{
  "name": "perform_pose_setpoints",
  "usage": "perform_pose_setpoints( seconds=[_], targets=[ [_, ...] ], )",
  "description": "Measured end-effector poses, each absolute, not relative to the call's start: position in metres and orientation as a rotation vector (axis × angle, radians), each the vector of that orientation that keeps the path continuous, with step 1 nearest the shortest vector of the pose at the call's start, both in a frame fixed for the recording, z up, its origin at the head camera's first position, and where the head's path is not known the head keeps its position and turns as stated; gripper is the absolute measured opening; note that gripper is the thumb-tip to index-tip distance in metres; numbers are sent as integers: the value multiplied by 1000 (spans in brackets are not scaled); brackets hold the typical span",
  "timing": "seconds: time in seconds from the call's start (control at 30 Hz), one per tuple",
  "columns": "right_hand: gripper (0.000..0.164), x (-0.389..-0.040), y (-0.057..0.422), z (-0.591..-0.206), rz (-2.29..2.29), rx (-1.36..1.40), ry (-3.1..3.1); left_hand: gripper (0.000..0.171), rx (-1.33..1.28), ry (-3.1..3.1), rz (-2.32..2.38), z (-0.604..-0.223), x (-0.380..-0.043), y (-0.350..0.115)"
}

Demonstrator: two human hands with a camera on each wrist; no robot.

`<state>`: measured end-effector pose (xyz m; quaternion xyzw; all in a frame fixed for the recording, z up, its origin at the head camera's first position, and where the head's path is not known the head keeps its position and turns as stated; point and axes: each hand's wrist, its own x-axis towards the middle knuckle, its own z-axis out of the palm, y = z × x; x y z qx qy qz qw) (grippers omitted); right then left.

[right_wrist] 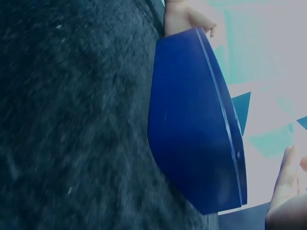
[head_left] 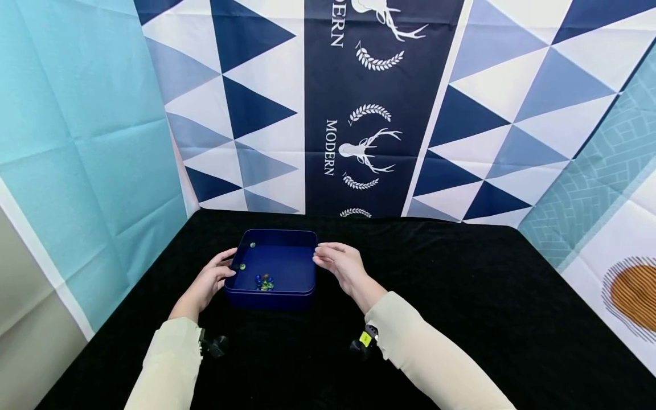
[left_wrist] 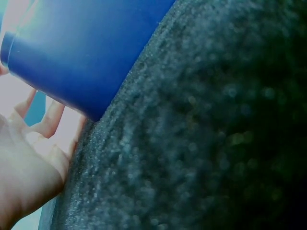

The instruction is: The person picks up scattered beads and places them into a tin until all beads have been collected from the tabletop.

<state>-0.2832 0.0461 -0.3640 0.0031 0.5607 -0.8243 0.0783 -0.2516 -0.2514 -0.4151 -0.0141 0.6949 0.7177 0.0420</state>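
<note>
A blue rectangular box (head_left: 279, 300), without a lid, stands on the black cloth. Several small glass marbles (head_left: 265, 283), blue, green and one brownish, are clustered near its front wall. Two greenish marbles (head_left: 242, 266) lie apart along the left side. My left hand (head_left: 207, 279) holds the box's left side, thumb at the rim and fingers along the outer wall; the left wrist view shows those fingers (left_wrist: 50, 120) against the blue side. My right hand (head_left: 345, 267) is at the right rim, fingertips close to it. In the right wrist view its fingers (right_wrist: 286, 177) extend beside the box.
Black cloth (head_left: 435, 296) covers the table. Behind it hangs a patterned curtain (head_left: 256, 114) with triangles and deer heads, and a light blue curtain (head_left: 92, 114) hangs at the left. Dark wrist devices (head_left: 366, 339) are worn at both sleeves.
</note>
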Motion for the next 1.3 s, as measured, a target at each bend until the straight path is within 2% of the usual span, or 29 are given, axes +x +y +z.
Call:
perform_pose_setpoints(
  seconds=[0.23, 0.53, 0.87, 1.3],
  targets=[
    [24, -283, 64, -368, -2496, 12, 1713, 62, -42, 2130, 2195, -415, -251, -252],
    [30, -283, 81, -377, -2438, 68, 1777, 62, -39, 2139, 2179, -413, -253, -253],
    [16, -283, 98, -398, -2303, 249, 1809, 62, -70, 2127, 2172, -411, -252, -252],
    [16, -285, 111, -414, -2240, 253, 1790, 63, -51, 2126, 2186, -414, -251, -252]
  ],
)
